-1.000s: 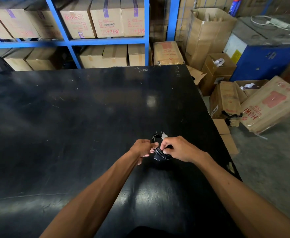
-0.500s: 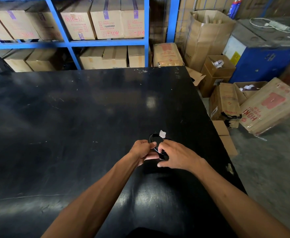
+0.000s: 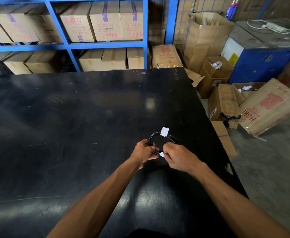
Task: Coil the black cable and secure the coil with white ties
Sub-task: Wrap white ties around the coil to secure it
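- I am seeing the thin black cable (image 3: pixel 159 141) already wound into a small round coil, sitting just below the centre of the frame, over the right part of the glossy black table (image 3: pixel 72 126).
- One white paper-like tie (image 3: pixel 164 131) is already wrapping the far arc of the coil, so I judge the coiling finished and the first tie placed.
- My left hand (image 3: pixel 145 152) is gripping the coil's left side, its grip clamped on the strands.
- My right hand (image 3: pixel 178 157) is pinching a second white tie (image 3: pixel 161 154) at the near arc of the coil, fingertips together on it.
- I cannot tell whether this second tie is closing fully round the strands or only lying against them.
- By my judgement the task is nearing its end: pressing this near tie shut is what is remaining, and possibly setting the coil down.
- Whether the coil is touching the table or hanging just above it, I cannot tell.
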### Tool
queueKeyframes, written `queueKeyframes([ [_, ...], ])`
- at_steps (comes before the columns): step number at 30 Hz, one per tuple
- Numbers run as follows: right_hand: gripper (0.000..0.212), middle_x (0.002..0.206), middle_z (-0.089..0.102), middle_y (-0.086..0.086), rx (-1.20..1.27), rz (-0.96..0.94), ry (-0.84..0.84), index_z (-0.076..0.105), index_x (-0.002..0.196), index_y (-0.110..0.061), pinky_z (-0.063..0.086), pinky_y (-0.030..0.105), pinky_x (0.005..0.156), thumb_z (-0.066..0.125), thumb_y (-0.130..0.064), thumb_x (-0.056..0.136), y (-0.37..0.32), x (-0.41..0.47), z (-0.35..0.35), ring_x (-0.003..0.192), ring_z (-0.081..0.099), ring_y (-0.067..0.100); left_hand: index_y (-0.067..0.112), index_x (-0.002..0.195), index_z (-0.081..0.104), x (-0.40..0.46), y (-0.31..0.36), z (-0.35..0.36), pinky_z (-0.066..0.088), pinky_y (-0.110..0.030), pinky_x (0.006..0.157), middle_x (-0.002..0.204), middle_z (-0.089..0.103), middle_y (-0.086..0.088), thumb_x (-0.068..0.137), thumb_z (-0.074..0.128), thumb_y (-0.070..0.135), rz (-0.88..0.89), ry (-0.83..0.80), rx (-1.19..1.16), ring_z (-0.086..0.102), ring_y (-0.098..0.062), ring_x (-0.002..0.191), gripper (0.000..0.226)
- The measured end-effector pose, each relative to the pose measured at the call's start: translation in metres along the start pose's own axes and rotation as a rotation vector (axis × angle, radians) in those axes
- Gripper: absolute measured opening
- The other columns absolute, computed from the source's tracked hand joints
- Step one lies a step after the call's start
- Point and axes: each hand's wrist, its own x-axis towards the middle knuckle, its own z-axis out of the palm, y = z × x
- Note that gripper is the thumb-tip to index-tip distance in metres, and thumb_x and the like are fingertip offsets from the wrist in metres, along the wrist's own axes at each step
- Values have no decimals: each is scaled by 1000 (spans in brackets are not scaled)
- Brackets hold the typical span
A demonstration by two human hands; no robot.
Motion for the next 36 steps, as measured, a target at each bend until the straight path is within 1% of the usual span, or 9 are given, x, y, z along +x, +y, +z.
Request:
queueKeyframes([
  [2,10,93,65,17,81,52,25,57,92,-2,49,50,67,57,-9,98,3,1,-5,77,63,38,9,98,57,-1,-5,-3,63,-34,75,102,71,-20,97,49,-3,44,7,4,73,-28,94,14],
  [5,12,88,65,11,168,51,-41,58,86,-3,50,47,70,60,-8,96,13,3,-14,78,61,29,6,100,58,-3,-10,-6,62,-38,79,104,72,-24,97,51,-3,38,-4,-20,73,-31,95,12],
  [10,8,104,66,2,172,-18,-114,63,94,-11,54,42,80,63,-17,97,11,3,-15,89,65,22,4,103,55,-2,-5,-3,63,-38,77,99,71,-23,98,49,-2,40,8,-87,72,-31,89,10],
  [15,12,107,60,5,52,1,-20,59,96,-10,54,44,71,62,-22,97,8,5,-8,80,64,26,10,104,57,-3,-2,-3,59,-40,77,92,76,-9,100,51,8,36,-53,-105,73,-25,83,7],
  [19,11,124,61,5,193,74,-34,60,92,-11,56,44,84,67,-19,94,11,7,-8,103,65,23,5,106,57,-5,-2,-1,59,-46,85,94,73,-15,100,51,6,71,-88,-169,72,-31,89,8],
  [23,14,103,68,3,278,117,-74,58,84,-14,57,45,75,69,-17,92,13,11,-7,86,65,18,1,105,56,-5,-1,-1,61,-43,81,85,73,-15,99,49,1,103,-83,-223,74,-27,83,9],
  [26,15,92,68,-2,307,144,-84,59,82,-17,57,42,67,69,-19,92,14,12,-7,74,63,13,1,106,56,-3,0,-1,62,-40,78,83,72,-16,99,49,1,78,-83,-217,75,-28,85,9],
  [30,14,79,65,-3,279,162,-87,60,84,-15,51,38,61,69,-20,93,15,12,-8,68,60,13,3,106,56,-3,-3,-2,61,-39,77,82,72,-15,99,50,2,50,-92,-183,75,-30,86,10],
  [36,13,81,66,-2,198,145,-56,58,86,-13,54,41,69,66,-18,96,9,17,-11,71,62,18,5,106,56,-2,-7,-4,61,-42,84,87,71,-14,101,48,5,40,-72,-118,74,-31,90,10],
])
